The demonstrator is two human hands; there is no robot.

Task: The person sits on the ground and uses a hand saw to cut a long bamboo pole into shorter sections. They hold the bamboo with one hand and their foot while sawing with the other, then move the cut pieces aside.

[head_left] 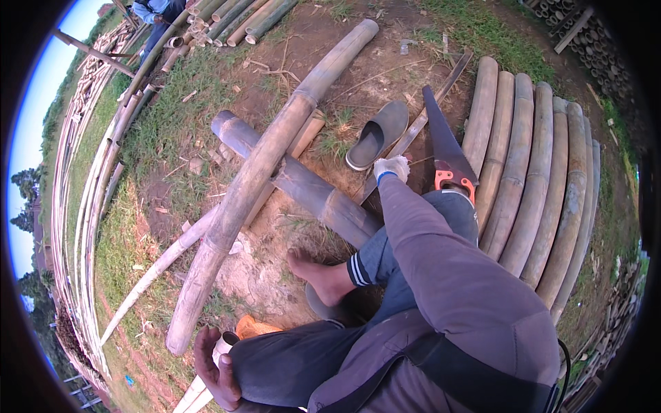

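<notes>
My bare left hand (216,368) is beside my left knee, fingers apart, with the hollow end of a pale tube (226,340) next to it. I cannot tell whether they touch. My right hand (392,167), in a white knit glove, is curled over a narrow wooden strip (415,127) by a dark slipper (383,131). What lies in its fingers is hidden. A hand saw (444,134) with an orange handle stands against my right leg, blade upward. Ahead, a long bamboo pole (265,165) rests across a thicker dark bamboo piece (330,206).
Several cut bamboo lengths (530,172) lie side by side at the right. My bare foot (323,275) is on the soil near the thick bamboo. An orange cloth-like thing (256,326) lies by my left knee. Long poles (76,241) stretch along the left; another person (155,17) is at the far left.
</notes>
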